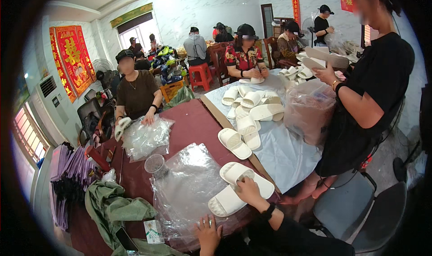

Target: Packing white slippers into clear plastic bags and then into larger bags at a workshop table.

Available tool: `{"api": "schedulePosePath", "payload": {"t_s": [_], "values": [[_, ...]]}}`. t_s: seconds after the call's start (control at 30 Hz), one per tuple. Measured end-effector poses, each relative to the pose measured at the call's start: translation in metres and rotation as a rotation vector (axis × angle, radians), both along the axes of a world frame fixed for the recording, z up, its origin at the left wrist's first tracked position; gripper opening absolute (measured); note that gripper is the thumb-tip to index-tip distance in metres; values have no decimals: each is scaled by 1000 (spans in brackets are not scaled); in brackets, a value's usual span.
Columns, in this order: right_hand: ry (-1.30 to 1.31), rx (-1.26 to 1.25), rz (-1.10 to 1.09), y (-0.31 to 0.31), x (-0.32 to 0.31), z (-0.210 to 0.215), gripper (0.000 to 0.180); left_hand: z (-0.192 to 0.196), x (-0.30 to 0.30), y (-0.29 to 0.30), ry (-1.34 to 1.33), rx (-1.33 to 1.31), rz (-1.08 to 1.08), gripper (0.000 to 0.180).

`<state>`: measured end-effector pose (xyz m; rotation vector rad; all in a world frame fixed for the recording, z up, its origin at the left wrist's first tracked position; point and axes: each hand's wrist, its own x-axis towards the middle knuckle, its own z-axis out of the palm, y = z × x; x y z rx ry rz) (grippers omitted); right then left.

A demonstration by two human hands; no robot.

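Observation:
A pair of white slide slippers lies at the near edge of the red-covered table, one overlapping the other. My right hand is closed over them, its fingers curled at the inner edge between the two; the fingertips are partly hidden. My left hand rests to the left of the slippers with its fingers spread on a stack of clear plastic bags. Nothing is in it. Beyond the pair, more white slippers lie in a loose row reaching onto the pale blue sheet.
A clear plastic cup stands by the bags. Green cloth, a phone and a small white packet lie at left. Across the table a person handles bags. Another person stands at right, holding slippers beside a large filled bag.

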<state>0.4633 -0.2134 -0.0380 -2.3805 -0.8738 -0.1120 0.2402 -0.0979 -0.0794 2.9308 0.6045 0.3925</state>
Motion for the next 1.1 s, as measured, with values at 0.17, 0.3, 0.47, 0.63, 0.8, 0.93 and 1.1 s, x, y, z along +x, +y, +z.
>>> {"api": "schedulePosePath", "payload": {"t_s": [0.17, 0.3, 0.47, 0.63, 0.8, 0.93, 1.1], "values": [[140, 12, -73, 11, 12, 7, 27, -1, 1, 0, -17, 29, -35, 48], [190, 171, -37, 2, 7, 2, 32, -2, 2, 3, 8, 22, -21, 46], [10, 208, 5, 6, 1, -1, 20, -9, 1, 1, -45, 11, -4, 44], [20, 268, 149, 8, 16, -31, 29, 8, 7, -7, -27, -37, -20, 53], [75, 116, 176, 14, 20, -20, 32, 0, 1, -2, -32, -28, -23, 56], [128, -26, 192, 21, 37, -13, 20, 1, 7, -4, -50, -74, -21, 49], [30, 36, 150, 27, 23, -16, 18, -4, 4, 0, -64, -27, -30, 45]]}}
